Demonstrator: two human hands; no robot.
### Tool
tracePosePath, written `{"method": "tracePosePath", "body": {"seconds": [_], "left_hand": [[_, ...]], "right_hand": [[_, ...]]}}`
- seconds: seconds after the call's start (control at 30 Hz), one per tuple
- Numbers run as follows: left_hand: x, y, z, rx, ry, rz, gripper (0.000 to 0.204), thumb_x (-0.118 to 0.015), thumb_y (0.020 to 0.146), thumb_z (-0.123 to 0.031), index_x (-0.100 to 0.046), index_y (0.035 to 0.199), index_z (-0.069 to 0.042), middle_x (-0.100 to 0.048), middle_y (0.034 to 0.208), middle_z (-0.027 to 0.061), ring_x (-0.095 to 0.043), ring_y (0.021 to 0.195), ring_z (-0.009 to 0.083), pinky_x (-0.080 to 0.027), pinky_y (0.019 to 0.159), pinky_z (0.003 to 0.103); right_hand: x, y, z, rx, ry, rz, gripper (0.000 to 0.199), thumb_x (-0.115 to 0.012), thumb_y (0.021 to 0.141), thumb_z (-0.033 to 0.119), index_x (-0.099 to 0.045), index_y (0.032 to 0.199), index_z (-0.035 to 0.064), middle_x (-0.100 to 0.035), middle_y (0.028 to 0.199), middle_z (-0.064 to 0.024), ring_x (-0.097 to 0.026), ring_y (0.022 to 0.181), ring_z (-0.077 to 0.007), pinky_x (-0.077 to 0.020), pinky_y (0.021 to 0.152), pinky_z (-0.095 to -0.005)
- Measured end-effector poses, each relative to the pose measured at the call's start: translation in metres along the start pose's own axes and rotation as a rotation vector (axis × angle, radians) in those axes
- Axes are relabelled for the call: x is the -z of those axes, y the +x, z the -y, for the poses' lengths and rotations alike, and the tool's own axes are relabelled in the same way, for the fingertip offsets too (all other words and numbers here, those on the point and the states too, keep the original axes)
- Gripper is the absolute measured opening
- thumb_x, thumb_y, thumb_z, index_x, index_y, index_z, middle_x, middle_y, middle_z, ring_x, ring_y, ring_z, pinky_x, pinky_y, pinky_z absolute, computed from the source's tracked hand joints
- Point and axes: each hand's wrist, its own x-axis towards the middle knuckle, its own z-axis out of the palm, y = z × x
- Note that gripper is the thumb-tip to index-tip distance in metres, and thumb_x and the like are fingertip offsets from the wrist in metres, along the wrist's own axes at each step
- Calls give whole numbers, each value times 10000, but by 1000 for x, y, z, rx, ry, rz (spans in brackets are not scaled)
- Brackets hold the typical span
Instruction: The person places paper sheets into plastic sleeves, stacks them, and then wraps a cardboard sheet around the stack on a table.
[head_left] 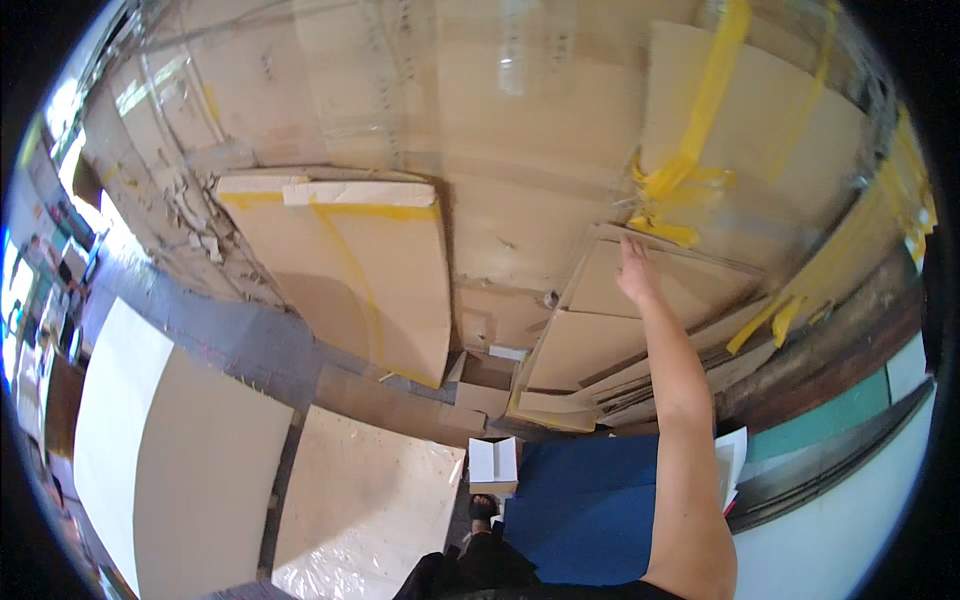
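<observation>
We locate the brown, flat cardboard sheets (592,345) leaning right of frame centre. Our right hand (636,272) is at their top edge; we cannot tell whether its grip pinches. We judge handling barely begun, lifting undone. Left of centre stands a yellow-taped brown cardboard panel (345,265).

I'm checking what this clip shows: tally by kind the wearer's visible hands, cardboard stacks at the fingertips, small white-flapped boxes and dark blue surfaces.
Right hand: 1
Cardboard stack: 1
White-flapped box: 1
Dark blue surface: 1
Total: 4
</observation>
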Motion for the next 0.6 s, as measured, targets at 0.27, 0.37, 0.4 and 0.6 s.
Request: {"method": "tracePosePath", "body": {"seconds": [0.27, 0.37, 0.4, 0.6], "left_hand": [[-84, -26, 1, -39, -13, 249, 538, -580, 987, -282, -454, 1445, -29, -630, 1253, 169, -632, 1121, 320, -544, 874, 429], [-75, -42, 20, -39, 30, 246, 519, -582, 984, -298, -478, 1424, -44, -647, 1242, 151, -642, 1109, 299, -535, 860, 425], [-74, -35, 31, -26, 27, 250, 508, -580, 985, -299, -485, 1416, -48, -651, 1234, 148, -646, 1099, 296, -536, 854, 426], [2, -8, 97, 98, 13, 204, 392, -566, 991, -297, -560, 1322, -87, -682, 1162, 120, -686, 978, 278, -549, 782, 426]], "right_hand": [[-37, -15, -29, 256, -395, -215, 729, -705, 799, 139, -426, 1469, 71, -408, 1531, -135, -329, 1446, -337, -372, 1124, -472], [-43, -40, -29, 191, -302, -47, 690, -697, 818, 124, -437, 1455, 66, -427, 1503, -146, -368, 1417, -337, -388, 1104, -473], [-38, -41, -32, 132, -235, 36, 680, -694, 825, 119, -437, 1452, 65, -434, 1493, -149, -379, 1407, -337, -392, 1098, -473], [-12, -11, 8, 192, -304, -210, 746, -701, 822, 128, -368, 1486, 66, -446, 1470, -148, -406, 1382, -330, -390, 1105, -466]]}}
